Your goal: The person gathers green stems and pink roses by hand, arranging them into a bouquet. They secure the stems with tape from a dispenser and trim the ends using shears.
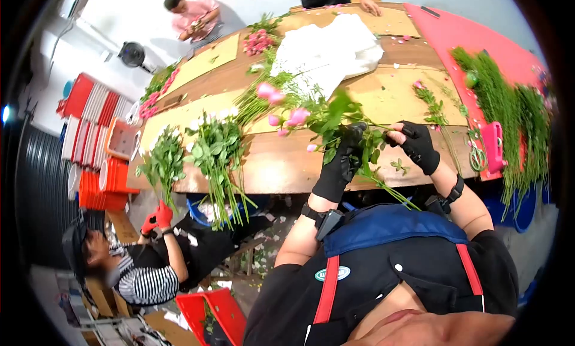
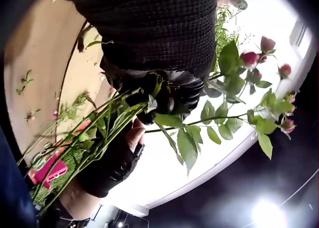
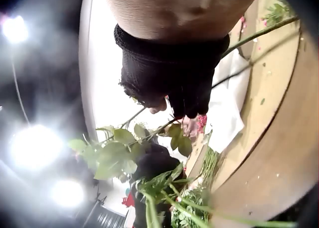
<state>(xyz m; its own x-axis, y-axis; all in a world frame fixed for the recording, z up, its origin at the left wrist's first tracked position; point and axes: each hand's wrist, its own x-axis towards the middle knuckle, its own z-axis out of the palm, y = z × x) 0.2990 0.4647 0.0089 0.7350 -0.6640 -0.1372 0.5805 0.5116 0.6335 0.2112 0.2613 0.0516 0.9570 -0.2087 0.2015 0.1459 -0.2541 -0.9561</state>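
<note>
My left hand (image 1: pixel 346 151), in a black glove, grips a bunch of pink roses (image 1: pixel 297 116) by their leafy stems. The blooms point left over the table, and the cut stems (image 1: pixel 392 192) run down toward my apron. To its right, my black-gloved right hand (image 1: pixel 417 147) has bare fingertips and pinches a single stem beside the bunch. That stem passes under the glove in the right wrist view, with leaves (image 3: pixel 115 151) at its far side. The left wrist view shows pink buds (image 2: pixel 250 58) beyond the left glove (image 2: pixel 159 43), its fingers partly hidden by leaves.
White rose bunches (image 1: pixel 215 139) lie at the table's left, a white sheet (image 1: pixel 326 49) behind. Cut greenery (image 1: pixel 500 100) and a pink tool (image 1: pixel 492 147) lie right. A person in red gloves (image 1: pixel 159 217) sits at the left; others are at the far side.
</note>
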